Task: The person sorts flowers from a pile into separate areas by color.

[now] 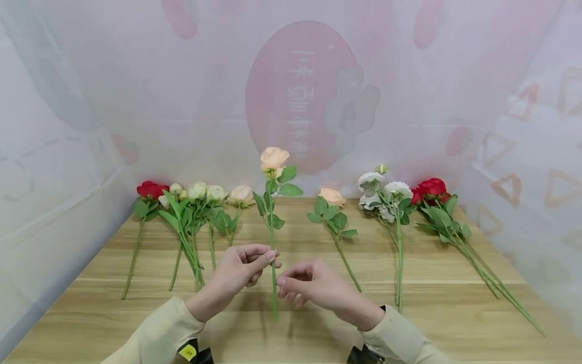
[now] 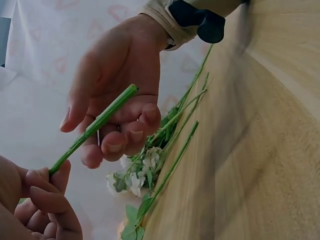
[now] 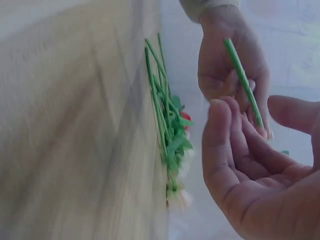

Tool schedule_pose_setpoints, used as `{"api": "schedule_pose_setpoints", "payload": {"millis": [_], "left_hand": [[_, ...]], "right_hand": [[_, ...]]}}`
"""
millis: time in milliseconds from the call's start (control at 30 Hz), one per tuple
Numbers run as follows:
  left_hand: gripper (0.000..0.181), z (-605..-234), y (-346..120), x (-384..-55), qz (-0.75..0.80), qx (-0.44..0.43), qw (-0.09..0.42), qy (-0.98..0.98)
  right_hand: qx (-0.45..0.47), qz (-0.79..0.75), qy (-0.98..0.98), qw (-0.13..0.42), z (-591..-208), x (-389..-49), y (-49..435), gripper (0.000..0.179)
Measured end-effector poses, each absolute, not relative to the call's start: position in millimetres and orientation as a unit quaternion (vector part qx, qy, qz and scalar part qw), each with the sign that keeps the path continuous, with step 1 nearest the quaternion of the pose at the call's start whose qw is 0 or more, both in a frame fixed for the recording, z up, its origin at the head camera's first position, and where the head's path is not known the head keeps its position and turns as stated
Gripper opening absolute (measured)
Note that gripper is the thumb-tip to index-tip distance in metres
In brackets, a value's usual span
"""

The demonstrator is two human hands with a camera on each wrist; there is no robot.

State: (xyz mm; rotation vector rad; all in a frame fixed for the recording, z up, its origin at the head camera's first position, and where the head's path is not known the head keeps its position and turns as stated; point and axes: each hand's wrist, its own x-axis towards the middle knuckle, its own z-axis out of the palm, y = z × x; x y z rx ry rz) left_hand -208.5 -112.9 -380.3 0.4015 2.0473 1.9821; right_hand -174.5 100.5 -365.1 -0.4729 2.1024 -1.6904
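Observation:
A peach rose (image 1: pixel 274 159) stands upright over the middle of the table, its green stem (image 2: pixel 95 127) running down past both hands. My left hand (image 1: pixel 238 268) pinches that stem between thumb and fingers, below the leaves. Close beside the lower stem is my right hand (image 1: pixel 318 288), fingers loosely bent. In the right wrist view, the right thumb (image 3: pixel 295 112) stands apart from the fingers, with nothing held between them. The cut lower end of the stem points toward me.
Along the back of the wooden table (image 1: pixel 150 323) lie a red rose (image 1: pixel 152 189), cream flowers (image 1: pixel 197 191) and another peach rose (image 1: pixel 241 195) at left. To the right lie a peach rose (image 1: pixel 333 196), white flowers (image 1: pixel 399 190) and red flowers (image 1: pixel 432 187). A printed cloth (image 1: pixel 204 101) hangs behind.

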Motion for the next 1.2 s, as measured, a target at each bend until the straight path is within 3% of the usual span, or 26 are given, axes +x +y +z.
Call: {"api": "schedule_pose_setpoints", "payload": {"millis": [567,733,1200], "left_hand": [[0.032,-393,-105,-204,0.64,0.189,0.072,0.741],[0.039,-392,-107,-207,0.627,0.174,0.092,0.754],[0.041,-385,-111,-209,0.634,0.17,0.12,0.745]], "right_hand": [[-0.205,-0.573,0.787,0.102,-377,-174,97,0.011],[-0.177,-0.521,0.832,0.071,-375,-190,116,0.012],[-0.024,-0.449,0.888,0.1,-356,-228,187,0.022]]}}
